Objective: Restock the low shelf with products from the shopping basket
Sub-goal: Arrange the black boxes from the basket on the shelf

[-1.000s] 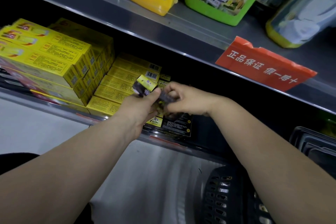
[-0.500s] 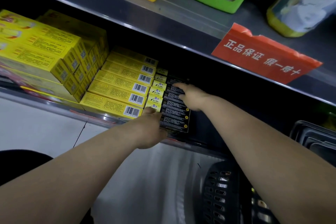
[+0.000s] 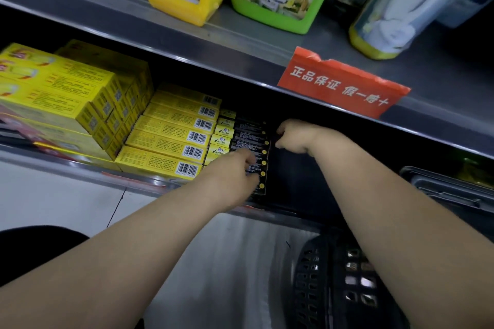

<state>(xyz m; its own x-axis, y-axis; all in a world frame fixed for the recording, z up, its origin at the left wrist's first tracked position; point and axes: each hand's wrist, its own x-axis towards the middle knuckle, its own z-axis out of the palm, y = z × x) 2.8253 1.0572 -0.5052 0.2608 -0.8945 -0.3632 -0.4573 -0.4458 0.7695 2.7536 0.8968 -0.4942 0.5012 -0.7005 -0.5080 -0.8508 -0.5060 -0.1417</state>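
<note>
The slim black cartons (image 3: 248, 139) lay in a row on the low shelf (image 3: 139, 181), beside yellow barcoded boxes (image 3: 171, 139). They looked light and stiff, best taken by the long edges. The left hand (image 3: 232, 171) pressed fairly straight fingers on their tops. The right hand (image 3: 294, 136) curled at their ends, its grip unclear. A red sign (image 3: 342, 83) read 正品保证 假一赔十.

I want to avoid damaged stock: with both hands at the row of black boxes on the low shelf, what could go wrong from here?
1. The front black boxes lie close to the shelf edge; a pull by the left hand may slide one off to the floor.
2. Only the right hand seems to back the row's right end; if it leaves, a push may skew the boxes.
</note>
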